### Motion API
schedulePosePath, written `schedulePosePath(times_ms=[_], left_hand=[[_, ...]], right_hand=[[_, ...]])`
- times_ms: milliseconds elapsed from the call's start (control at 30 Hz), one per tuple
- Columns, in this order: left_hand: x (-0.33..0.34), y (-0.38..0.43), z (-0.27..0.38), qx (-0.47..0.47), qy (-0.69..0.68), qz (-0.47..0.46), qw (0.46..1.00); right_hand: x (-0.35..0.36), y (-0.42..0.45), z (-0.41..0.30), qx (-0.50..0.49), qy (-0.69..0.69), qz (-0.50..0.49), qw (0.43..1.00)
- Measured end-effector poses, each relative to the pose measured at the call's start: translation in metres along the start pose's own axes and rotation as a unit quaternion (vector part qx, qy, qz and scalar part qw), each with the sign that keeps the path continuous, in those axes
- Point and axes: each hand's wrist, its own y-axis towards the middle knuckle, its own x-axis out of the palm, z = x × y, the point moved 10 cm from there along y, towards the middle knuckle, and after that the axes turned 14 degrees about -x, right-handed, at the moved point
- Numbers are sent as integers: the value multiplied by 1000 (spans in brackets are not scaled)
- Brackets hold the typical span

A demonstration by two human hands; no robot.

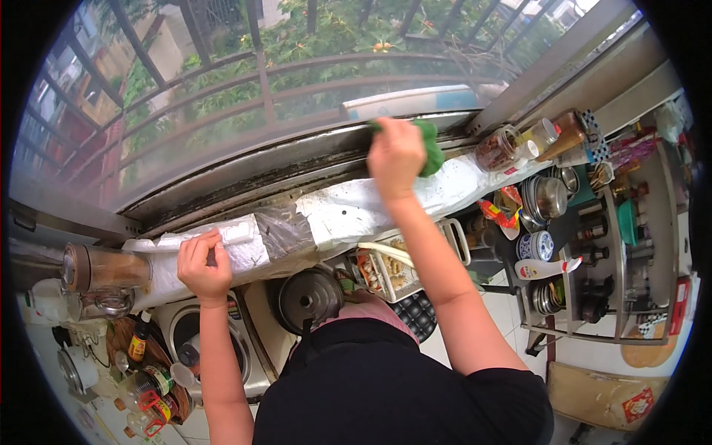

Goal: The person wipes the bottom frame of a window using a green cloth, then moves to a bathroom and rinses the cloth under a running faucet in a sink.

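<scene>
A green cloth is bunched under my right hand, which presses it against the dirty metal window track at the upper middle. My left hand is curled at the edge of the sill, by a white folded pad; whether its fingers grip anything cannot be told. Between the hands lies crumpled white sheeting with dark specks, and a strip of clear plastic covers part of the sill.
Glass jars crowd the sill's right end, a brown-lidded canister its left. Below are a metal pot lid, a white basket of food and a stove. A shelf rack with dishes stands right.
</scene>
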Motion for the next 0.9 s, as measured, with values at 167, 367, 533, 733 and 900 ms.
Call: schedulePosePath(times_ms=[167,367,533,733,900], left_hand=[[-3,1,-1,0,-3,-4,1000],[-4,-1,-3,-2,-6,7,1000],[-4,-1,-2,0,-1,7,1000],[-3,-1,-5,-5,-7,4,1000],[-2,-1,-6,-10,-7,-1,1000]], right_hand=[[6,2,-20,-56,62,-11,996],[-5,-5,28,65,101,-22,993],[4,-16,8,137,187,-2,973],[17,-19,20,225,141,-42,963],[15,-18,50,285,58,-76,954]])
